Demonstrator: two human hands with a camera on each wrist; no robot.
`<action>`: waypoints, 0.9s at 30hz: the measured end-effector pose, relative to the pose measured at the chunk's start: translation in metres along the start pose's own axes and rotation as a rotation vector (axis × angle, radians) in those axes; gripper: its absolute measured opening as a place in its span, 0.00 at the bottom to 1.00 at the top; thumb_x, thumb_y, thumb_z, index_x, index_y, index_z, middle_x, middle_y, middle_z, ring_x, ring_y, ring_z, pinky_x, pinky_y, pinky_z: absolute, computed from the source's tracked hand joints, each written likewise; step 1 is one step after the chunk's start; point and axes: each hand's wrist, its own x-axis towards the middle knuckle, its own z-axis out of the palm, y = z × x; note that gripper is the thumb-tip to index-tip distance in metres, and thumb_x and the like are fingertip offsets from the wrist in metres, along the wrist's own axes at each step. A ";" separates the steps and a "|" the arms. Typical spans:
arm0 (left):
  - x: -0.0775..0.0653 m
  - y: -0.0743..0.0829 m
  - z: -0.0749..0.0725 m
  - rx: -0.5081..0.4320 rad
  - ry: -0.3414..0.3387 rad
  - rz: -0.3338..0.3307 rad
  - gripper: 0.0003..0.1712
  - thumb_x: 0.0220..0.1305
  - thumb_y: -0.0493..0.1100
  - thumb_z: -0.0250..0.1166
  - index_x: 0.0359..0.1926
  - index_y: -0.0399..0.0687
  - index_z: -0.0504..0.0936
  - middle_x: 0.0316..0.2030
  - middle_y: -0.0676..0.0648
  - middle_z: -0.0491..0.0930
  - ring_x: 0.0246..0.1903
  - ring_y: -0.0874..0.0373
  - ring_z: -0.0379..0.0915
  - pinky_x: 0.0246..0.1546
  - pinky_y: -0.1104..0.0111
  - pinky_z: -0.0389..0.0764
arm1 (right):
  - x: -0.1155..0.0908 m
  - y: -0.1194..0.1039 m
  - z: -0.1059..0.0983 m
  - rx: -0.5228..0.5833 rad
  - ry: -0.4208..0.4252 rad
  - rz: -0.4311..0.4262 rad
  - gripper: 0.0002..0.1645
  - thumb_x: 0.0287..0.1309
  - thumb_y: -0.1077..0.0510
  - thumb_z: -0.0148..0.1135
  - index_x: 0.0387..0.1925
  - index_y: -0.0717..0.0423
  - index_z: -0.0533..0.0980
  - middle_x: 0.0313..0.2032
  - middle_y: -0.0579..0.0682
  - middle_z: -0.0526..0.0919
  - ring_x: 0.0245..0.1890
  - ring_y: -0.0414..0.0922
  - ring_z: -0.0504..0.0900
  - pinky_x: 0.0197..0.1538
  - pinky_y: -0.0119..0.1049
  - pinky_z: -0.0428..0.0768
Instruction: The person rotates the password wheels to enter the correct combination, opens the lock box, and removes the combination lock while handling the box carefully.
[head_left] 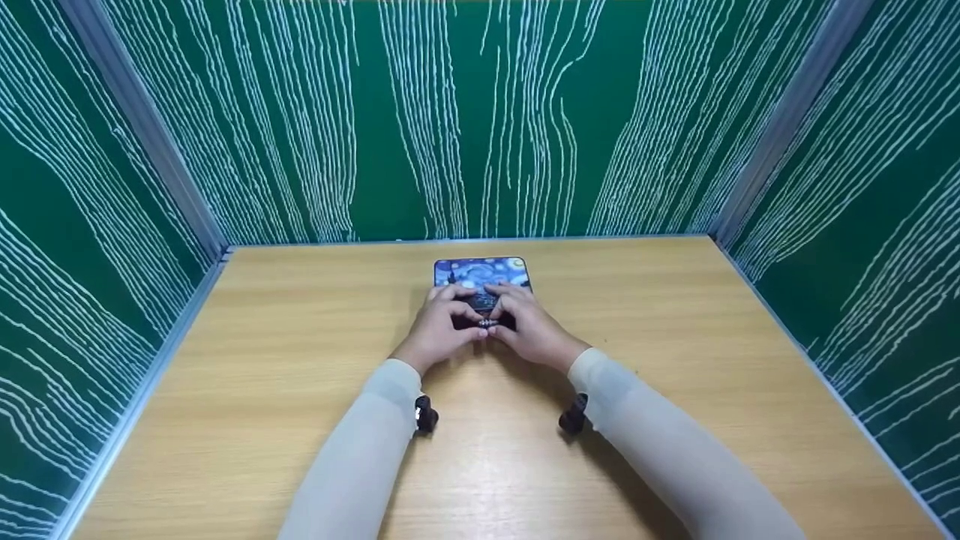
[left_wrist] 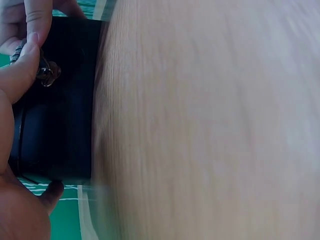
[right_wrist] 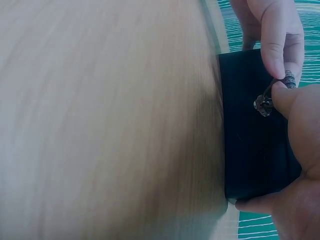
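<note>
A small box with a blue swirling painted lid [head_left: 480, 271] stands on the table, its front dark in both wrist views. On that front sits a metal clasp [right_wrist: 263, 106], and a small padlock with ribbed dials [right_wrist: 289, 80] hangs from it. My left hand [head_left: 442, 328] pinches one end of the padlock between thumb and forefinger, other fingers against the box's left side and lid. My right hand [head_left: 531, 330] pinches the other end likewise, with a finger touching the box's right side. The fingertips hide most of the padlock.
The wooden table [head_left: 300, 337] reaches back to green walls [head_left: 510, 150] with white wavy lines, framed by metal posts. Black wrist cameras [head_left: 425, 415] are strapped below both sleeves.
</note>
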 end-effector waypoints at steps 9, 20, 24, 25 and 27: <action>0.000 0.000 0.001 -0.002 0.000 -0.006 0.08 0.70 0.52 0.83 0.43 0.55 0.97 0.78 0.53 0.78 0.85 0.44 0.59 0.89 0.45 0.59 | 0.000 0.001 0.000 -0.003 0.006 -0.010 0.07 0.77 0.62 0.72 0.46 0.52 0.79 0.86 0.56 0.70 0.90 0.66 0.58 0.90 0.67 0.56; 0.001 -0.001 0.002 0.008 0.005 0.021 0.10 0.68 0.52 0.84 0.43 0.54 0.97 0.77 0.51 0.80 0.83 0.44 0.61 0.88 0.46 0.61 | -0.001 0.000 -0.001 -0.011 0.014 -0.023 0.08 0.76 0.61 0.73 0.46 0.52 0.79 0.85 0.57 0.71 0.90 0.67 0.58 0.90 0.67 0.56; 0.001 -0.002 0.001 0.006 0.003 0.022 0.11 0.66 0.51 0.86 0.44 0.54 0.97 0.77 0.51 0.79 0.83 0.44 0.60 0.89 0.45 0.60 | -0.001 -0.001 -0.001 -0.009 0.009 -0.013 0.08 0.76 0.61 0.73 0.46 0.52 0.79 0.86 0.57 0.70 0.90 0.67 0.57 0.91 0.67 0.56; 0.001 -0.002 0.001 0.005 0.002 0.023 0.11 0.66 0.51 0.86 0.44 0.54 0.97 0.77 0.51 0.79 0.83 0.44 0.60 0.89 0.45 0.60 | 0.000 -0.001 -0.001 -0.009 0.010 -0.012 0.08 0.76 0.61 0.73 0.46 0.52 0.79 0.86 0.57 0.70 0.90 0.67 0.57 0.91 0.67 0.56; 0.001 -0.002 0.001 0.005 0.001 0.022 0.10 0.67 0.51 0.85 0.44 0.54 0.97 0.77 0.51 0.79 0.84 0.44 0.60 0.89 0.45 0.60 | 0.000 -0.001 0.000 -0.009 0.012 -0.010 0.08 0.76 0.61 0.73 0.46 0.52 0.79 0.86 0.57 0.70 0.90 0.67 0.57 0.90 0.68 0.56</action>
